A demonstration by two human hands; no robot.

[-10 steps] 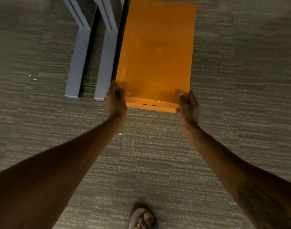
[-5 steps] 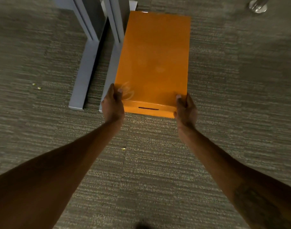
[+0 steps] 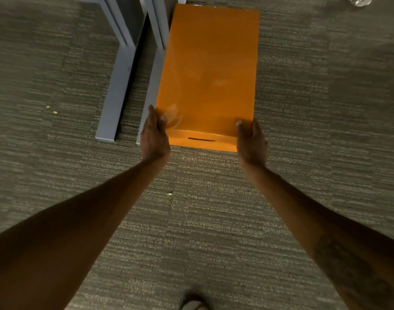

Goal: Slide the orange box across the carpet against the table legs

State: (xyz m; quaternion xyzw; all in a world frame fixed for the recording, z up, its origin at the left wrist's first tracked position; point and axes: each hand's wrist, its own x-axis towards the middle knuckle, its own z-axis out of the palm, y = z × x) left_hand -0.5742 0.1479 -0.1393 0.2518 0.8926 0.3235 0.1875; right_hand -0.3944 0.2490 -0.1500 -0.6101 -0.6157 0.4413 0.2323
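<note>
Hands: your left hand (image 3: 155, 136) and right hand (image 3: 251, 139) clasp the box (image 3: 208, 77) corners, steering it.
Box: flush beside the leg (image 3: 154, 70).

A few small yellowish crumbs (image 3: 51, 109) lie on the floor well to the left, two close together, and another lone crumb (image 3: 169, 194) sits nearer, out in the open. At the far right corner a shiny metal base (image 3: 358, 0) of something shows at the edge, cut off by the frame. Down at the bottom edge the toe of a pale sandal (image 3: 192, 305) pokes into view.
</note>
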